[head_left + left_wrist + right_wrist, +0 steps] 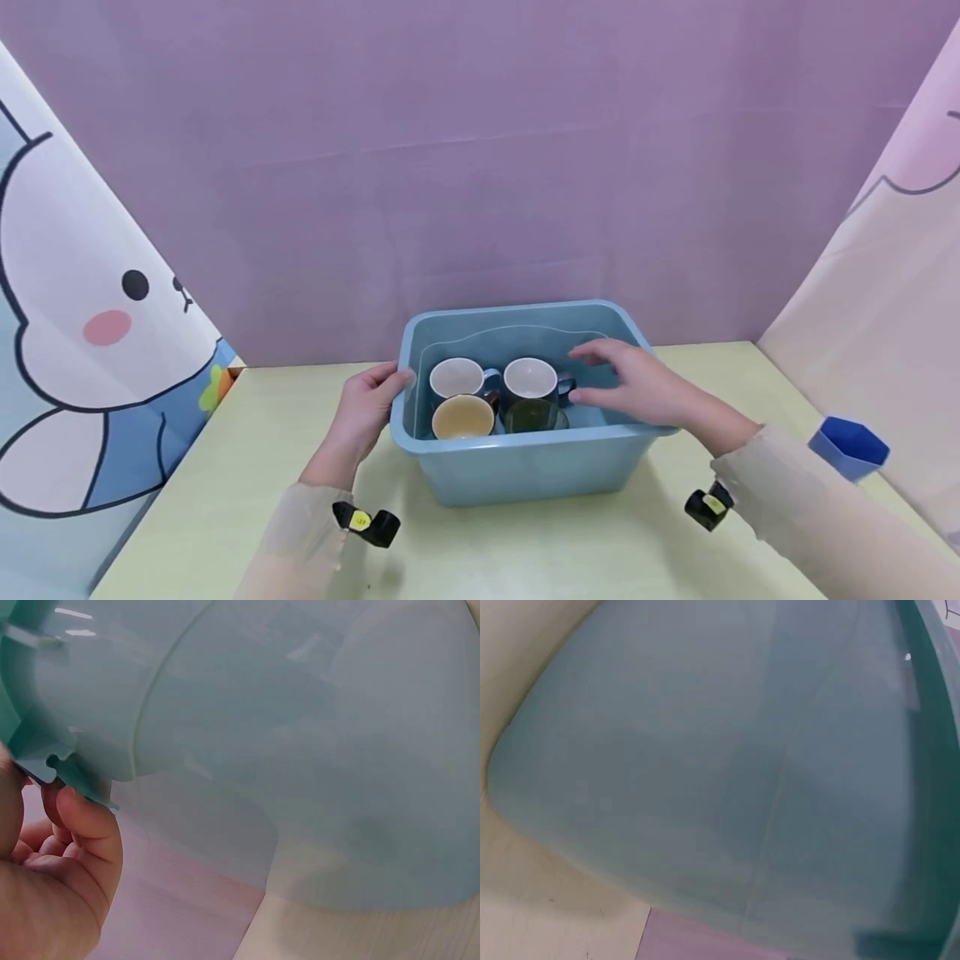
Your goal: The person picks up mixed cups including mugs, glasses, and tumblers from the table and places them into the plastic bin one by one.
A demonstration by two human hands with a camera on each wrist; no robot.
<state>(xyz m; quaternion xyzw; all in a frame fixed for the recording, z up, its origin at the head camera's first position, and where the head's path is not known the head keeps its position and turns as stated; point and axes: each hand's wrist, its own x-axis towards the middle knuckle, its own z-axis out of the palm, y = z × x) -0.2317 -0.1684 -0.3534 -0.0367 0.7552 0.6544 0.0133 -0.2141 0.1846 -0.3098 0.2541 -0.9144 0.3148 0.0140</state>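
A light blue plastic tub stands on the table with several cups grouped in its left and middle part. At the back are a blue mug and a dark mug, both white inside. In front of them sit a cup with a cream inside and a dark green glass cup. My left hand grips the tub's left rim, its fingers curled under the edge in the left wrist view. My right hand reaches over the right rim, thumb and fingers apart, close to the dark mug's handle.
A dark blue hexagonal container is at the table's right edge. Behind the pale table hangs a purple cloth, with printed cloth panels on both sides. The tub's outer wall fills most of the right wrist view.
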